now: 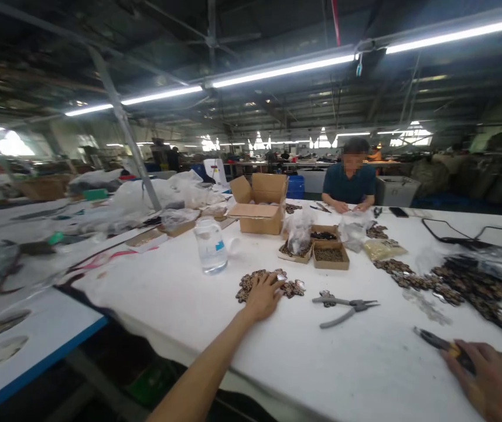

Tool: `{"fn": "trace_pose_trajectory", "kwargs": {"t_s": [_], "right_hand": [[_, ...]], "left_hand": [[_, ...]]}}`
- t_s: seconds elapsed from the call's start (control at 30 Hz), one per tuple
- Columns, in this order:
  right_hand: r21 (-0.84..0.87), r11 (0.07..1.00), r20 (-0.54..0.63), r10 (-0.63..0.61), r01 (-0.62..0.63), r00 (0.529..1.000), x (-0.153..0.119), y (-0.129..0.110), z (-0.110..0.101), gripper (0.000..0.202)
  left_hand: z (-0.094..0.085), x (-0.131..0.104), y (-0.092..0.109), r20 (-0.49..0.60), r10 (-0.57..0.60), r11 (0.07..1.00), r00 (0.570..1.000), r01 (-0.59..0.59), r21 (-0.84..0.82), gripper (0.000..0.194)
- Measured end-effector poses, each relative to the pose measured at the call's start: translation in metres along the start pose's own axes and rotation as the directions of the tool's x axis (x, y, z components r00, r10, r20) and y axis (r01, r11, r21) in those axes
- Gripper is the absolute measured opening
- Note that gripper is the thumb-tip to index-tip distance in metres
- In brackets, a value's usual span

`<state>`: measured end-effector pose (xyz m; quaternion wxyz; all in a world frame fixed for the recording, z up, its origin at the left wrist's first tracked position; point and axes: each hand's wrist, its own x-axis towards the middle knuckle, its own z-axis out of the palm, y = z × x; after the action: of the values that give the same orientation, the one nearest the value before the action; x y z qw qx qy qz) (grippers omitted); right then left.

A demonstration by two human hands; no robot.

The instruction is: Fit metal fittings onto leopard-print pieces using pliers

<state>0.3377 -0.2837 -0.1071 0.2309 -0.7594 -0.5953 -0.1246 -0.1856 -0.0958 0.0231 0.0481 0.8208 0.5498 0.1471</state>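
Head view, white-covered table [180, 316]. I see the left hand [265, 298] reaching out, laid with fingers spread on a pile of brown patterned pieces [249, 285], some of them shiny; whether the fingertips pinch any one piece I cannot tell. The right hand [492, 378], low at the right edge, is closed around dark-handled pliers [441, 343], tip pointing left and away from the body; whether their jaws stand apart I cannot make out. Between the hands lie grey pliers [346, 312], handles spread, one handle by a small brown piece [328, 298]. Beyond the left hand: a clear jar [211, 246] standing upright, an open cardboard box [259, 217] with flaps out, and a group of small open boxes [330, 255] holding small parts, a clear plastic bag [299, 231] among them. Right side of the table: a long, loose spread of dark and brown pieces [474, 284], with a bag of yellowish material [385, 250] near its far end. Across the table a person in a dark top [349, 181] sits with both hands at the tabletop, near another clear bag [355, 230]. A black phone [398, 211] lies flat to the right of that person.
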Motion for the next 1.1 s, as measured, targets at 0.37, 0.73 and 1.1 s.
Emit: {"fn": "trace_pose_trajectory", "kwargs": {"t_s": [0.37, 0.73, 1.1], "right_hand": [[-0.100, 0.995, 0.049, -0.002, 0.007, 0.999, 0.009, -0.018, -0.015, 0.050], [-0.078, 0.997, 0.042, 0.026, -0.022, 0.999, 0.013, -0.021, -0.017, 0.048], [-0.037, 0.999, 0.051, 0.000, 0.002, 0.999, 0.008, -0.012, -0.008, 0.050]], "left_hand": [[0.029, 0.058, 0.077, -0.031, 0.008, 0.991, 0.999, -0.012, -0.136, 0.050], [0.054, 0.043, 0.125, 0.201, -0.013, 0.998, 0.980, 0.026, -0.063, 0.030], [0.078, 0.076, 0.139, 0.095, -0.167, 0.966, 0.981, 0.182, -0.182, 0.061]]}}
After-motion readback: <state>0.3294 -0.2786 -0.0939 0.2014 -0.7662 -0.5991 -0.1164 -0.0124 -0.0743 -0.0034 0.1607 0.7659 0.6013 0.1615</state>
